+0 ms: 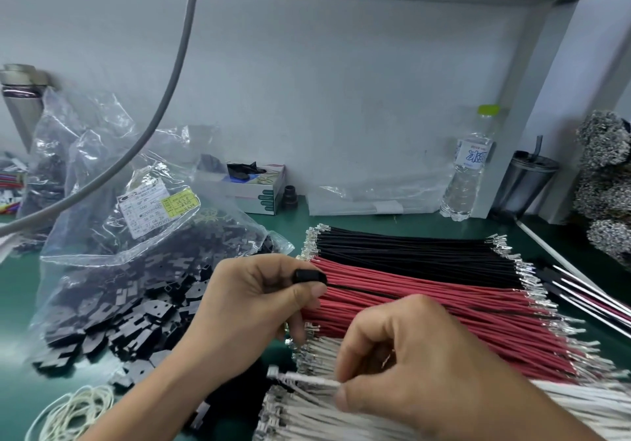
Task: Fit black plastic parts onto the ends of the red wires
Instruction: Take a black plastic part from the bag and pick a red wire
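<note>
My left hand (pixel 252 307) pinches a small black plastic part (pixel 309 276) between thumb and forefinger, with a thin black wire running right from it. It hovers over the left ends of the red wires (pixel 426 307), which lie in a flat row with metal terminals at both ends. My right hand (pixel 409 365) pinches a single white wire (pixel 304 378) by its end, lifted from the white wire bundle (pixel 307 416) below. A heap of loose black plastic parts (pixel 112 321) spills from a clear bag at the left.
Black wires (pixel 409 246) lie behind the red ones. A labelled clear bag (pixel 150 208) sits left; rubber bands (pixel 78 410) lie at the front left. A small box (pixel 254 184), a water bottle (pixel 469 170) and a dark tumbler (pixel 526 181) stand along the back wall.
</note>
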